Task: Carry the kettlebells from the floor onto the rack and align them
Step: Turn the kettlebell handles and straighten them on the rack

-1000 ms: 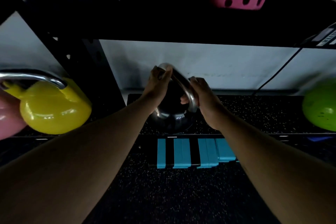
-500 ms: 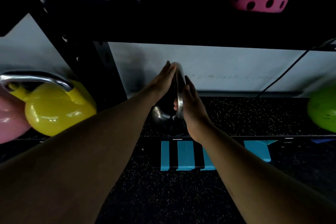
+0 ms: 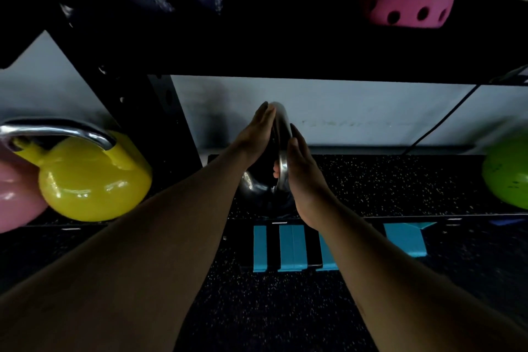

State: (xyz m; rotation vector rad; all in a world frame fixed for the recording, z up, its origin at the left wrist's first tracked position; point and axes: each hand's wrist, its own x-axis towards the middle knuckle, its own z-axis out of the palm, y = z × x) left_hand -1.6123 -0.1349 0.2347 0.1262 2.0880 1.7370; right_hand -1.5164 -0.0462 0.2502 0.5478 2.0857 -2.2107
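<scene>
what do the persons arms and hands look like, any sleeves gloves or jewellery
Both forearms are bare along all of their visible length: no sleeves in view. The left hand and the right hand wear no gloves, and no watch, bracelet or ring shows on the visible sides. The fingers are long and slender. The light is dim, so finer details such as nails or small marks cannot be made out.

Rack shelf [image 3: 385, 180], black w/ speckled mat, carries four kettlebells. Landmark: the dark kettlebell [image 3: 257, 188] you see at shelf centre. Well to its left, a yellow kettlebell [image 3: 91, 180] w/ steel handle; touching that one's far side, a pink kettlebell [image 3: 14, 194]. Well to its right, a green kettlebell [image 3: 508, 171], partly cut off at frame edge.
</scene>
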